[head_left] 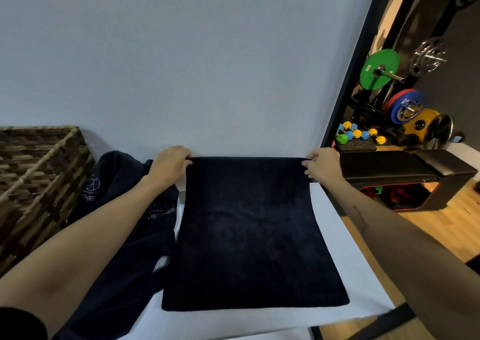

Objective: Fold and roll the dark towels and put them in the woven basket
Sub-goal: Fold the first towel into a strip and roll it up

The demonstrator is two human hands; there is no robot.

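A dark towel (249, 236) is spread over the white table (363, 293), its near edge lying flat. My left hand (170, 164) pinches its far left corner and my right hand (322, 164) pinches its far right corner, holding the far edge taut near the wall. Under my left forearm lies a heap of other dark towels (122, 210) with pale printed logos. At the far left stands the woven basket (39, 181); its inside is not visible.
A pale wall rises right behind the table. To the right a black frame edges a gym area with a black padded bench (405, 171), coloured weight plates (379, 69) and small dumbbells (358, 133) on a wooden floor.
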